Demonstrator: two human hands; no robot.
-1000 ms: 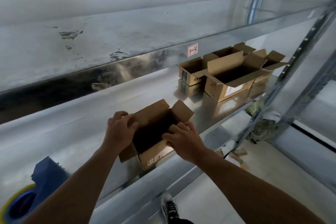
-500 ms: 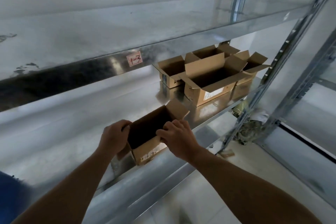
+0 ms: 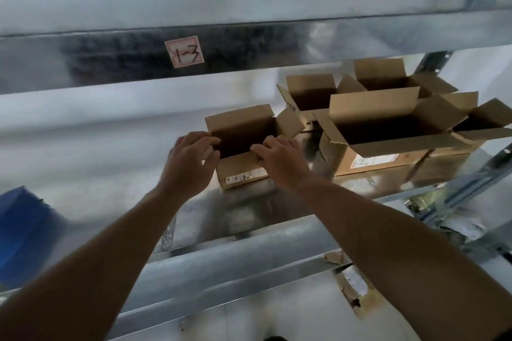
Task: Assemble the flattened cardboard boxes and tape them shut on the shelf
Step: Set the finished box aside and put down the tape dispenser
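Observation:
A small open cardboard box (image 3: 242, 171) stands on the metal shelf (image 3: 110, 147), its top flaps up and a white label on its near side. My left hand (image 3: 188, 163) grips the box's left edge with curled fingers. My right hand (image 3: 282, 158) grips the near right rim, fingers hooked over the flap. To the right stand three more open boxes: a large one (image 3: 388, 158) in front and two smaller ones (image 3: 310, 91) (image 3: 388, 77) behind it.
The upper shelf beam (image 3: 277, 44) carries a tag reading 1-3 (image 3: 184, 51). A blue object (image 3: 22, 227) sits at the left on the shelf. Steel uprights (image 3: 471, 183) stand at the right. Cardboard scraps (image 3: 357, 288) lie on the floor below.
The small box has slid further back and right on the shelf, closer to the other boxes, both hands still holding it. The view has swung left and the blue object has come back into sight.

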